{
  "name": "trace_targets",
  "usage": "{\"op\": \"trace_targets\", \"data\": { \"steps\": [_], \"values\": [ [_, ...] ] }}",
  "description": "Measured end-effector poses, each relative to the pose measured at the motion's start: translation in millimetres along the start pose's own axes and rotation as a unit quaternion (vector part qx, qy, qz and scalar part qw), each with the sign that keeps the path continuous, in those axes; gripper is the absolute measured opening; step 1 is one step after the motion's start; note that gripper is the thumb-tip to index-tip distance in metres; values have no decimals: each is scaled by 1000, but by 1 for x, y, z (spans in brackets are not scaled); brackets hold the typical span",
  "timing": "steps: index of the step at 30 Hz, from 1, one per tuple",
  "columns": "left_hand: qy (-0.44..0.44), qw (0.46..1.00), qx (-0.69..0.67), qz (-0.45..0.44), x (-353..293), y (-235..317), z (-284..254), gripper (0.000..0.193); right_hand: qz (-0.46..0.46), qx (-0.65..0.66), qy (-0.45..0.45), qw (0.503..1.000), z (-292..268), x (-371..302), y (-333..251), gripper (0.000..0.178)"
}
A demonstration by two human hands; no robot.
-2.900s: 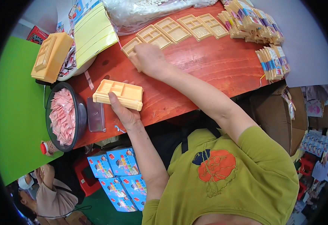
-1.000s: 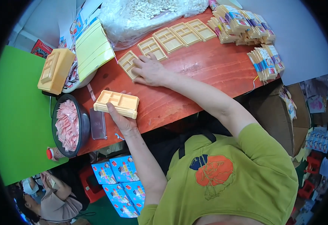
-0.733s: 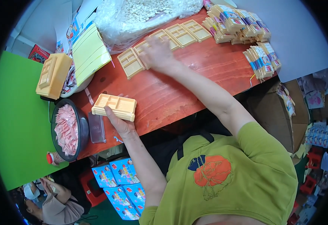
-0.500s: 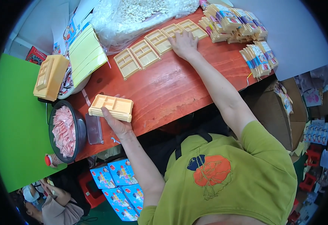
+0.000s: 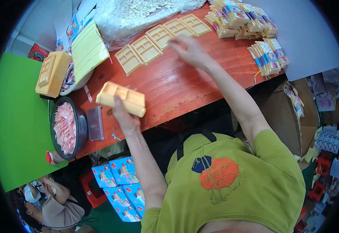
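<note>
My left hand (image 5: 127, 119) grips a short stack of cream plastic compartment trays (image 5: 115, 93), tilted above the near left part of the red table (image 5: 169, 93). Its thumb lies over the stack's near side. My right hand (image 5: 193, 53) is raised over the table, just in front of a slanting row of similar compartment trays (image 5: 147, 49). Its fingers are blurred by motion but look loosely apart, and nothing shows in them. The trays in the row lie side by side, and no contents show in them.
A black basin (image 5: 81, 128) of pink packets and a clear lidded box (image 5: 95, 123) stand at the left. Behind the row sits a plastic bag (image 5: 119, 23) of small white pieces. Stacked filled packs (image 5: 264, 58) occupy the far right. Another person (image 5: 61, 204) sits at lower left.
My right hand has drawn back from the far trays in the row and lifted off them. My left hand has raised and tilted the tray stack slightly.
</note>
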State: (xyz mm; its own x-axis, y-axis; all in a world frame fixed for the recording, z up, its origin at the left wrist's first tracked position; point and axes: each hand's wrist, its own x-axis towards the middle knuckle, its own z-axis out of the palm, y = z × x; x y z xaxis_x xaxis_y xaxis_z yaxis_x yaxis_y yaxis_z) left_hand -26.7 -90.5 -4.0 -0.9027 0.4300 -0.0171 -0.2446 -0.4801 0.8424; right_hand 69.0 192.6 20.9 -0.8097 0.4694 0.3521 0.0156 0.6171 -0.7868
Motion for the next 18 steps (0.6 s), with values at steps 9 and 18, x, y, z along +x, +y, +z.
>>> {"op": "trace_targets", "data": {
  "steps": [9,18],
  "values": [
    [-92,995,36,-16,-33,-34,102,50,136,327,-126,927,11,-102,-63,17],
    [-152,983,28,-100,-42,-57,138,49,121,201,35,972,-26,-133,-62,17]
  ]
}}
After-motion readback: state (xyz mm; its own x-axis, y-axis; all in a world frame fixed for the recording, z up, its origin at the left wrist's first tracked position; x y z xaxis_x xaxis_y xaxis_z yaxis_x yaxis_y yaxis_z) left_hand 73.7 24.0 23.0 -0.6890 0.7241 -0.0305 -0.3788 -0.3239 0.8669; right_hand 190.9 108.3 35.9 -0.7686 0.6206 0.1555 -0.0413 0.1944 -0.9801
